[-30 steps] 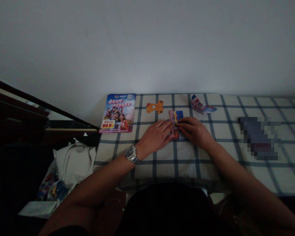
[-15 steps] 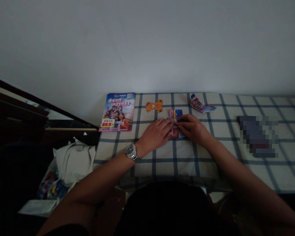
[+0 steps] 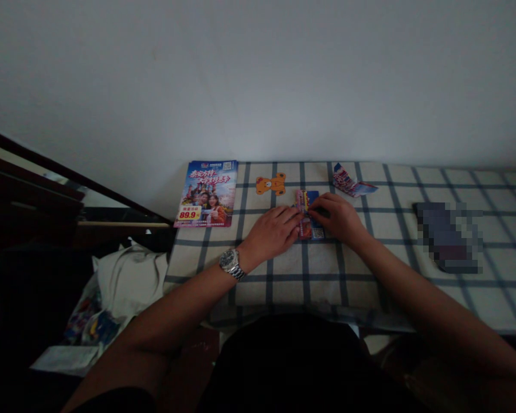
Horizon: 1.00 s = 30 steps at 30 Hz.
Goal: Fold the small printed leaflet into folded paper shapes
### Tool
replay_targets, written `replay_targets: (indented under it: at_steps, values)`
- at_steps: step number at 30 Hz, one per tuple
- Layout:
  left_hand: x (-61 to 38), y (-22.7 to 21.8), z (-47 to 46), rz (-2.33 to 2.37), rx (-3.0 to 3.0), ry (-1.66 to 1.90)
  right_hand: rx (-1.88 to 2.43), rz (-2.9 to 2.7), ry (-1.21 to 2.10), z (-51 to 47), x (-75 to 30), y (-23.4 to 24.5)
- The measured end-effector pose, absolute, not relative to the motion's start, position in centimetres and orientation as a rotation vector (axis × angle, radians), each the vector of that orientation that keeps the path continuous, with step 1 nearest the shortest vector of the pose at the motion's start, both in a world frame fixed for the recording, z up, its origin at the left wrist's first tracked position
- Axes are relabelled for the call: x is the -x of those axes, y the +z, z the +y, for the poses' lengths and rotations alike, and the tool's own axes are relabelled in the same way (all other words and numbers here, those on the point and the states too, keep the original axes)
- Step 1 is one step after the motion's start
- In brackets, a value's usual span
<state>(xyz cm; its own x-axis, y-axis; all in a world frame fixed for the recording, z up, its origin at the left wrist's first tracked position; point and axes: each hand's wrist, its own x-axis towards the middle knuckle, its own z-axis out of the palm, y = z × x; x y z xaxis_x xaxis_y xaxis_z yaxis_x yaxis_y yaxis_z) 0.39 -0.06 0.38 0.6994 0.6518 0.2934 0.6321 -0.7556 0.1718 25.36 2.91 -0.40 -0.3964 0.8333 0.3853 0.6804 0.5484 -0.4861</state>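
A small folded flyer [image 3: 306, 232], printed in pink, blue and yellow, lies flat on the checked cloth in front of me. My left hand [image 3: 274, 232] comes over its left edge, the thumb and fingertips holding it against the cloth. On the other side, my right hand [image 3: 340, 219] has its thumb and index finger pinched together on the flyer near its middle. The fingertips partly cover the paper. Behind the hands lie an orange bear-shaped cutout [image 3: 270, 184] and another folded flyer [image 3: 353, 182], which is bent and partly raised.
A stack of flyers [image 3: 207, 195] sits at the back left corner of the checked cloth [image 3: 275, 289]. To the right is a dark, pixelated flat object [image 3: 449, 238]. The wall [image 3: 258, 80] borders the back edge. White bags [image 3: 129, 281] stand low at the left.
My right hand has shifted slightly up and left, uncovering more of the flyer's lower right corner. The left hand stays nearly in place.
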Motion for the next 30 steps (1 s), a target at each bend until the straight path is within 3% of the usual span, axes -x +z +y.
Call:
replay_targets:
  at_steps: [11, 30]
  values:
    - [-0.5, 0.5, -0.2, 1.088, -2.875, 0.482, 1.208, -2.307, 0.209, 2.6, -25.1, 0.2]
    - [-0.6, 0.5, -0.2, 1.070, -2.782, 0.551, 1.142, -2.301, 0.282, -0.2, -25.9, -0.3]
